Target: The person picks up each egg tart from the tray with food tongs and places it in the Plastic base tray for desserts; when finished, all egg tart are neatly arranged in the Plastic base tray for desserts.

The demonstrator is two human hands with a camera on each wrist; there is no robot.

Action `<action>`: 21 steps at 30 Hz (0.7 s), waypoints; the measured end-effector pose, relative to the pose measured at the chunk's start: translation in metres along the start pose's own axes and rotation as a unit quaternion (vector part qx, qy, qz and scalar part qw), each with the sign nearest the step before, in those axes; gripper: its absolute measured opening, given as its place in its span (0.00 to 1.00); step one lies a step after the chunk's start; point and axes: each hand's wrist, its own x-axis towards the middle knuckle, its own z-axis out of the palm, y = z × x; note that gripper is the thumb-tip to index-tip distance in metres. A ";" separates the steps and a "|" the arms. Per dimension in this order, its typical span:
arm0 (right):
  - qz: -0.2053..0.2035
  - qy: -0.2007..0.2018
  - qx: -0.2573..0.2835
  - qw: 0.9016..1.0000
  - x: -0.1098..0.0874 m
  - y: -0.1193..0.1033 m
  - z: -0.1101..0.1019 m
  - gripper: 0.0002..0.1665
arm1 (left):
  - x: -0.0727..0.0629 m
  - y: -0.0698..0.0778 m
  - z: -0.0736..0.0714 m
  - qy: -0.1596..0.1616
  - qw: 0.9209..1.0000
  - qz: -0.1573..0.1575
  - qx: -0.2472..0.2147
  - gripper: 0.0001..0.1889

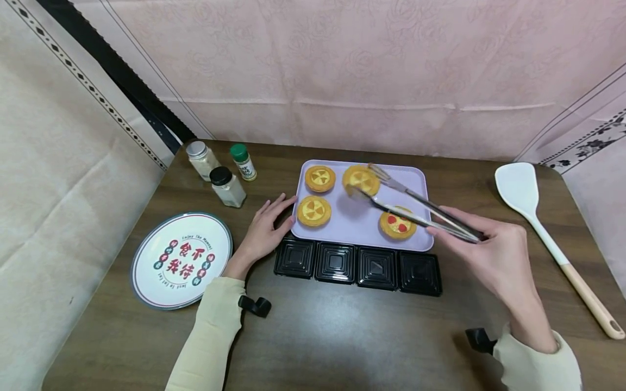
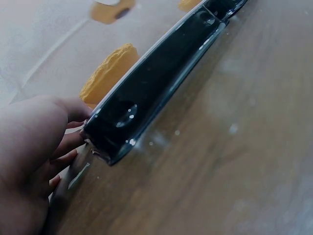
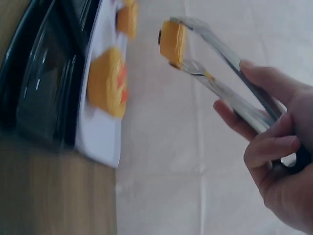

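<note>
My right hand (image 1: pixel 494 255) grips metal tongs (image 1: pixel 420 217), their ends around a yellow tart (image 1: pixel 361 180). In the right wrist view this tart (image 3: pixel 172 43) hangs in the tongs, above the lavender tray (image 1: pixel 352 228). On the tray's left side lie a rear tart (image 1: pixel 320 178) and a front tart (image 1: pixel 314 211), both with a pale yellow pattern. A tart with red pieces (image 1: pixel 397 225) sits at the tray's front right, partly behind the tongs. My left hand (image 1: pixel 264 231) touches the tray's left edge with thumb and fingertips, its other fingers spread.
A black tray (image 1: pixel 335 263) with several square compartments adjoins the lavender tray's front edge. At left are a round white plate (image 1: pixel 182 260) with red lettering and three small jars, including a green-capped one (image 1: pixel 243 162). A white spatula (image 1: pixel 552 239) lies at right.
</note>
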 end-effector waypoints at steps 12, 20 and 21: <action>-0.101 -0.147 0.070 0.982 -0.018 -0.035 0.036 0.26 | 0.000 -0.001 0.001 0.015 1.000 0.023 0.005 0.25; -0.085 -0.211 0.094 0.969 -0.024 -0.040 0.048 0.22 | -0.001 -0.001 0.001 0.010 1.000 0.018 0.008 0.25; -0.084 -0.217 0.094 0.968 -0.024 -0.040 0.049 0.22 | -0.001 -0.002 0.001 0.010 1.000 0.017 0.007 0.25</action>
